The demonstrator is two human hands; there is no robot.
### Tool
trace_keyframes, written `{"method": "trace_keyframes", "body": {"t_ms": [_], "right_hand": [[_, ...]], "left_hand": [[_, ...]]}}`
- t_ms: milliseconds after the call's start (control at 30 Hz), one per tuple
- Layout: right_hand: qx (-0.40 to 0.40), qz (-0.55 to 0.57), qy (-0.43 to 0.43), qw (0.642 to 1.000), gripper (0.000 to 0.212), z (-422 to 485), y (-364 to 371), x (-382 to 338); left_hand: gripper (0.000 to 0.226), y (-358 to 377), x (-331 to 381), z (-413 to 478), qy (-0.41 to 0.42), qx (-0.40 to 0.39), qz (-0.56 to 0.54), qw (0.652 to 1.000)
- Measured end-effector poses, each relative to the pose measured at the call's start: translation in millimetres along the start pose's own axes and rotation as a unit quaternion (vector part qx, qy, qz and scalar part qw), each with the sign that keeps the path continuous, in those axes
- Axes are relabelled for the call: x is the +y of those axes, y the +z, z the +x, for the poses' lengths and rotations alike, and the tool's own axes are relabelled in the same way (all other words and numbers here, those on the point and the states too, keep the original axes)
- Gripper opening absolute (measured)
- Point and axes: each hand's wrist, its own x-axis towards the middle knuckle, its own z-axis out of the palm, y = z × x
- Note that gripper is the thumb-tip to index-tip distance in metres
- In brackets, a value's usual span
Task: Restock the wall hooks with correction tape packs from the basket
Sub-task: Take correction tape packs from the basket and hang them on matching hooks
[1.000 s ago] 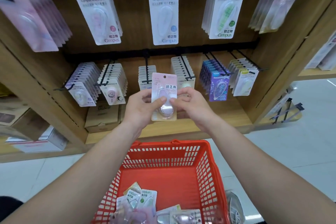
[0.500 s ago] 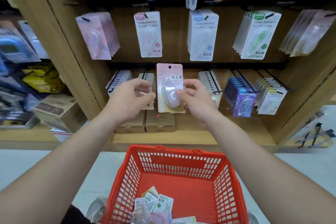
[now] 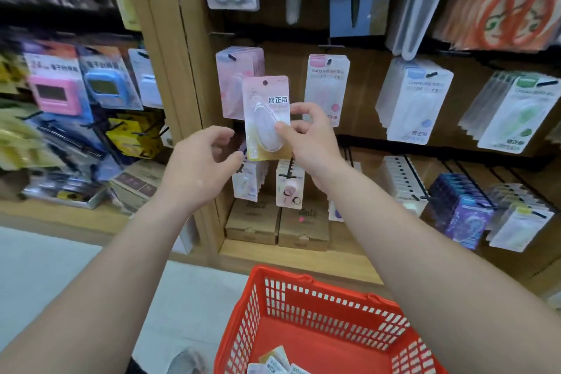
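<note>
While R hand point(image 3: 306, 143) pinches pink pack point(image 3: 266, 118) frame center, L hand point(image 3: 200, 167) is released, fingers loose, beside it.

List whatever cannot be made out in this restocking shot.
Head view:
- Red plastic basket: cut off by the bottom edge, so its remaining packs cannot be counted.
- Lower-row hook packs: partly hidden behind the left hand and right hand.
- Pink correction tape pack pinched by the right hand: small print blurred.
- Pink digital gadget on the left shelf: motion-blurred, label unreadable.

Wooden shelving point(image 3: 170, 70), pale floor point(image 3: 45, 267)
</note>
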Motion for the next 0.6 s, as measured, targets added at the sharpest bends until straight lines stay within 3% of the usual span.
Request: {"method": "trace_keyframes", "body": {"t_ms": [367, 600], "right_hand": [[0.018, -0.031, -0.051, 0.998, 0.030, 65.2, 64.5, -1.3], [0.039, -0.015, -0.022, 0.999, 0.027, 39.1, 39.9, 6.0]], "left_hand": [[0.045, -9.6, -36.6, 26.8, -0.020, 0.049, -0.009, 0.999], [0.043, 8.7, -19.6, 20.5, 0.006, 0.003, -0.022, 1.000]]}}
